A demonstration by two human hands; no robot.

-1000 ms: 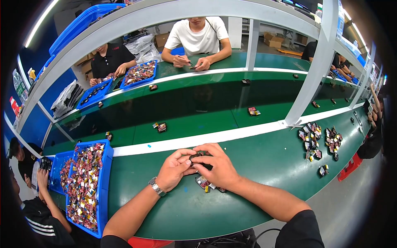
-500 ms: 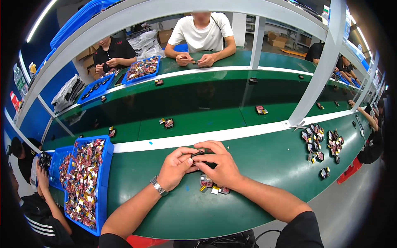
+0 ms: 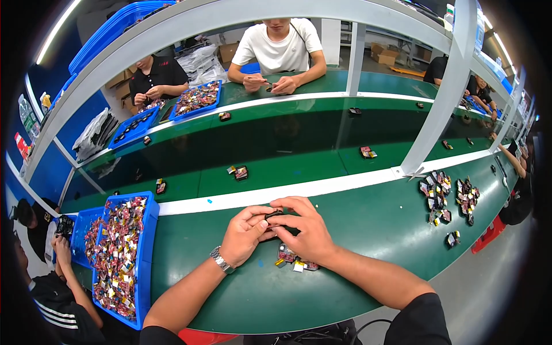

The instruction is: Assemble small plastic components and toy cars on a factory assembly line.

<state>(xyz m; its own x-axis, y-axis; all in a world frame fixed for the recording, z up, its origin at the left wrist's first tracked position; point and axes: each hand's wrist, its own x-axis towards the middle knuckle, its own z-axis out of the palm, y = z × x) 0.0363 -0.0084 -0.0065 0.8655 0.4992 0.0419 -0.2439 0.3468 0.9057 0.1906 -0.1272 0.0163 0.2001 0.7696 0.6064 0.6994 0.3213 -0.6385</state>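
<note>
Over the near green table, my left hand (image 3: 244,237) and my right hand (image 3: 306,229) meet, fingers closed around a small black plastic case (image 3: 275,214). Fingertips of both hands press on it, covering most of its shape. The left thumb lies along its near side; the right fingers arch over from the other side. Just below the right hand, partly hidden by it, several small electronic units (image 3: 299,265) rest on the table, showing red circuit boards and silver-and-yellow battery cells. My left wrist carries a metal watch (image 3: 222,260).
Left stands a blue bin (image 3: 150,230) heaped with circuit boards and cells. Finished-looking piles of black-cased units (image 3: 437,195) lie at the right. Beyond a white ledge (image 3: 241,197), a green conveyor belt (image 3: 299,164) carries scattered units. A grey metal post (image 3: 440,98) rises at right. Co-workers sit around.
Units on the conveyor belt have shifted slightly to the right. Both my hands stay in almost the same place, still holding the black case, with barely visible finger movement.
</note>
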